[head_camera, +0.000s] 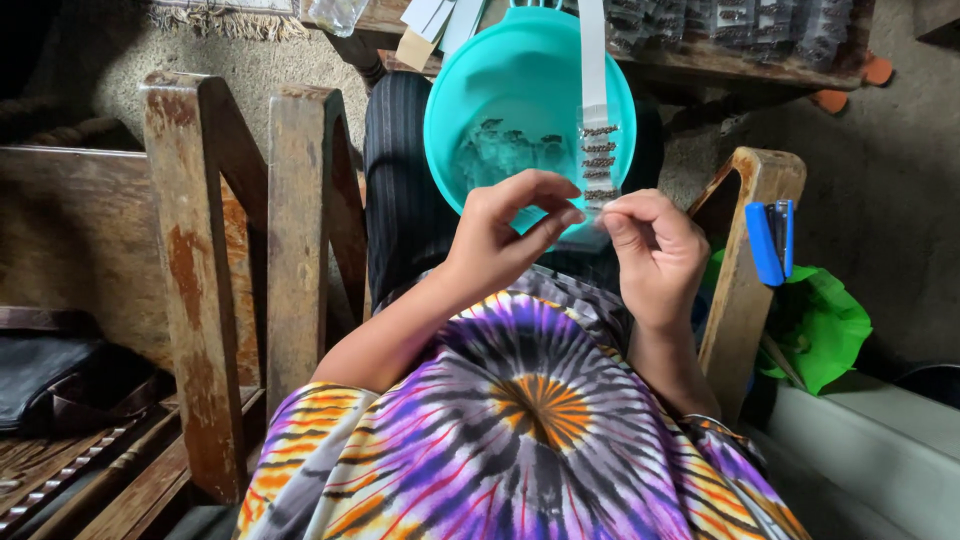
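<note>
The basin (480, 90) rests on the person's lap, ahead of both hands. The left hand (500, 235) and right hand (655, 250) meet just before its near rim, pinching the lower end of a packet strip (596, 130) that runs up across the basin's right side. Small packets (500, 150) lie in the basin. A stapler (770, 240) sits on the right armrest (745, 200), a bag (820, 320) beyond it. The chair's left arm frame (250, 250) stands left of the lap.

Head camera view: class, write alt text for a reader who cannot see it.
Two hands, left hand and right hand, pinch the lower end of a clear strip of small dark items over a teal bowl on the lap. A blue stapler rests on the wooden armrest.
</note>
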